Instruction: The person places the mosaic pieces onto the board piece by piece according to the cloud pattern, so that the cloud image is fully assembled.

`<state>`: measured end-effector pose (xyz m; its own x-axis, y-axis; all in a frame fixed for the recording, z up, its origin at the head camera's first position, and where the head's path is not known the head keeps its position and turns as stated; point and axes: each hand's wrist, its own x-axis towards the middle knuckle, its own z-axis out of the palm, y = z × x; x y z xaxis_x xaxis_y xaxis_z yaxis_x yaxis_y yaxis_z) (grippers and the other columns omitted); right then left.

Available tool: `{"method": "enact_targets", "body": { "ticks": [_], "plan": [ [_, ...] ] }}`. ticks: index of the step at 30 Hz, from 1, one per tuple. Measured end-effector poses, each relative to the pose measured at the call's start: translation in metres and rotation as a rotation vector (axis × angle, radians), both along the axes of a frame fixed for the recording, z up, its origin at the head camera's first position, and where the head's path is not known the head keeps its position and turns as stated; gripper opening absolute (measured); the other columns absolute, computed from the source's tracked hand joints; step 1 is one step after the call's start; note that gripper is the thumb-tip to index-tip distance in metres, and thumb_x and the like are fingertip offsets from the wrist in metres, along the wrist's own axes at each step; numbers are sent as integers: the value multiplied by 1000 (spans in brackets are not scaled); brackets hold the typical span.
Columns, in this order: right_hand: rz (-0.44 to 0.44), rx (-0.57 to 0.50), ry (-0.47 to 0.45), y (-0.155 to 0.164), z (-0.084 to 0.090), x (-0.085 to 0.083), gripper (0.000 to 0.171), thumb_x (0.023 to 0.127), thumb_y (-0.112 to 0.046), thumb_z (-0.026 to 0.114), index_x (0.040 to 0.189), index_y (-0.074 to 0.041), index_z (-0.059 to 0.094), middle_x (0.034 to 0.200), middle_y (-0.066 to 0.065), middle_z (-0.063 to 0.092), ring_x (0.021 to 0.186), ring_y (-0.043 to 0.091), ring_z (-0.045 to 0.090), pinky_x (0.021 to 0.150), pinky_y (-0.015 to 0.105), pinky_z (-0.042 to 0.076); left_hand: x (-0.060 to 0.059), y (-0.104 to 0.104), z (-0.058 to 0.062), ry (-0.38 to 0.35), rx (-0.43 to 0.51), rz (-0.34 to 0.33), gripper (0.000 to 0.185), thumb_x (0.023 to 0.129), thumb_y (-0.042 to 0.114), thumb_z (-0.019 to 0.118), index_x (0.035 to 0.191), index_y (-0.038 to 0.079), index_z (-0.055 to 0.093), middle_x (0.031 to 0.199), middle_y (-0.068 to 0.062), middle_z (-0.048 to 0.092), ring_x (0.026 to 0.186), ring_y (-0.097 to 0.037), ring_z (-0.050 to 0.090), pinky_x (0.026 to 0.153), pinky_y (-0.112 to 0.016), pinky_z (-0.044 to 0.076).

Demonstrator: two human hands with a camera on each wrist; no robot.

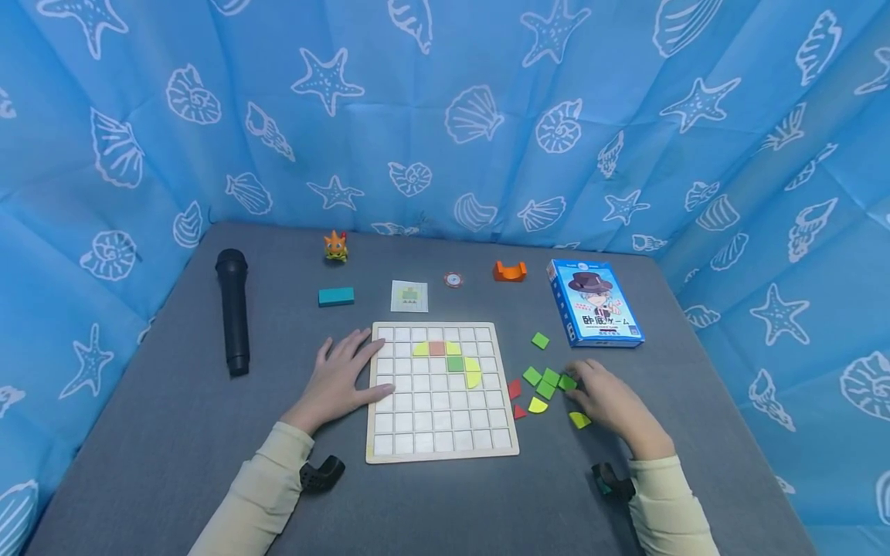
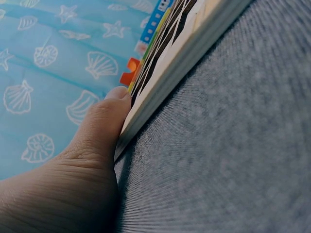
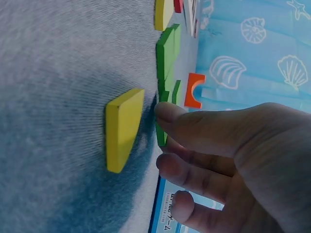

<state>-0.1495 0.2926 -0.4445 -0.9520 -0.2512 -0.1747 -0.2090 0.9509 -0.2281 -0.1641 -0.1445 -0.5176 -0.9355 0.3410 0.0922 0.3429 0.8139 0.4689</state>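
At the lower left of the frame, a pale beige sleeve (image 1: 253, 483), plain and softly creased, ends at the left wrist. A matching beige sleeve (image 1: 670, 502) shows at the lower right. Beside each sits a curved black mount (image 1: 322, 474); the right mount (image 1: 615, 483) has a small greenish patch.

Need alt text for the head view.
A person's right hand pinches a green tile beside a white gridded board, while the left hand rests on the board's left edge. Six colored tiles sit on the board; a black microphone lies to the left, a blue box to the right.
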Motion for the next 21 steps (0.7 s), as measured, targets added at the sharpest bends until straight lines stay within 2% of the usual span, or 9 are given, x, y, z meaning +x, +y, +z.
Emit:
{"method": "enact_targets", "body": {
  "ticks": [5,14,21],
  "plan": [
    [12,-22,29,-7,5,1,30,90,-10,67,118,-1,58,110,13,60,96,25,61,82,48,52,0,0,-1,2,0,-2,87,81,72,56,150,24,34,157,-9,24,145,-31,19,112,-63,4],
    [111,-81,88,-46,10,5,17,88,-13,70,104,-12,66,104,2,61,84,13,57,75,36,54,0,0,-1,4,-6,-1,87,81,72,56,150,23,35,157,-9,24,145,-31,19,112,-63,4],
    [278,-122,169,-87,3,7,20,86,-10,72,104,-16,68,104,-4,62,83,7,56,74,28,54,0,0,-1,0,4,-3,86,81,70,57,150,23,35,157,-9,24,145,-31,19,113,-62,3]
  ]
}}
